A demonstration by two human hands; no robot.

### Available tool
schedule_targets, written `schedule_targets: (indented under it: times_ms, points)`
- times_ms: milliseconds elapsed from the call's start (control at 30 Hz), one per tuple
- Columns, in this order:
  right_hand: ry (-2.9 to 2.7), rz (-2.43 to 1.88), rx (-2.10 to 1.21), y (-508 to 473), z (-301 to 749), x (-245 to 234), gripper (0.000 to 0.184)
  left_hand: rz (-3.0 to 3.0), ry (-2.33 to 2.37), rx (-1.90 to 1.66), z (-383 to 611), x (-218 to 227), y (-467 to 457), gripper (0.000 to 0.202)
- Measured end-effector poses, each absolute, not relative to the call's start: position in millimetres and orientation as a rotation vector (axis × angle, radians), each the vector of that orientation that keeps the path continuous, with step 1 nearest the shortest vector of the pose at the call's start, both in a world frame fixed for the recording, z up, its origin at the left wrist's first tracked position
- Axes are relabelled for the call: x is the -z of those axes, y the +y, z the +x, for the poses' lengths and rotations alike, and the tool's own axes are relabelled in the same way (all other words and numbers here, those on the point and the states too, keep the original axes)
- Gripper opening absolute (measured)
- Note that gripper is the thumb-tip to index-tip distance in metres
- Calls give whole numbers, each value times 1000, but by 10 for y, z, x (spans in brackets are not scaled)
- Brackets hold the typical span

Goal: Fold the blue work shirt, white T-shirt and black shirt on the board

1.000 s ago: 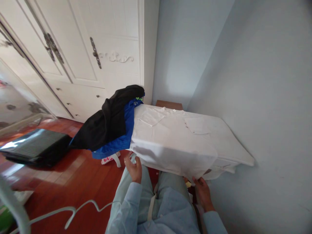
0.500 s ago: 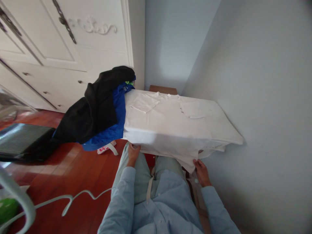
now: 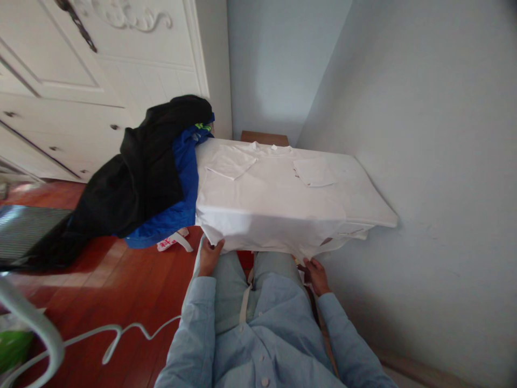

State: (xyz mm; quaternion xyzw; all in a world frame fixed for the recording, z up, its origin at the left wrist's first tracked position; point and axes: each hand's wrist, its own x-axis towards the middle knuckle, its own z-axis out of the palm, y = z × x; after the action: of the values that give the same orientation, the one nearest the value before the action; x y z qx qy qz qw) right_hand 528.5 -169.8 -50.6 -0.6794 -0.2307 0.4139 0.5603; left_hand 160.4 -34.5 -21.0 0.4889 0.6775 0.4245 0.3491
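A white T-shirt [image 3: 262,199] lies spread over the white ironing board [image 3: 359,183], its collar at the far edge and its sleeves folded inward. Its lower part hangs over the near edge, toward my body. My left hand [image 3: 210,256] pinches the hanging hem near the shirt's left corner. With closed fingers, my right hand [image 3: 317,274] grips the hem further right, and the cloth is drawn to a point there. Just left of the shirt, a black garment [image 3: 141,167] and a blue garment [image 3: 188,183] are heaped over the board's end.
A white wardrobe [image 3: 133,86] stands behind at left, and a grey wall [image 3: 436,161] rises close on the right. A pale hose [image 3: 117,337] crosses the red wooden floor [image 3: 92,285]. Beyond the board is a brown wooden box-like thing [image 3: 264,138].
My right hand has moved left and slightly up with the hem. The hanging cloth near it is less drawn down. The view has shifted slightly.
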Motion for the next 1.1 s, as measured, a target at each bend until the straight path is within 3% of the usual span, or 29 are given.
schedule_targets:
  times_ms: [267,633,867,1100]
  points:
    - [-354,-1393,-968,-1812,5544,316,48,1148,2063,-1207,1379,191,-458,47]
    - [-321,-1448,-1031,-1894,5488,563,44,1280,2049,-692,1299,142,-586,46]
    - [-221,-1386,-1142,-1930,5399,730,49,1275,1979,-568,1203,54,-695,45]
    - [-130,-1423,-1119,-2042,5461,710,41,1286,2040,-417,1073,-76,-857,46]
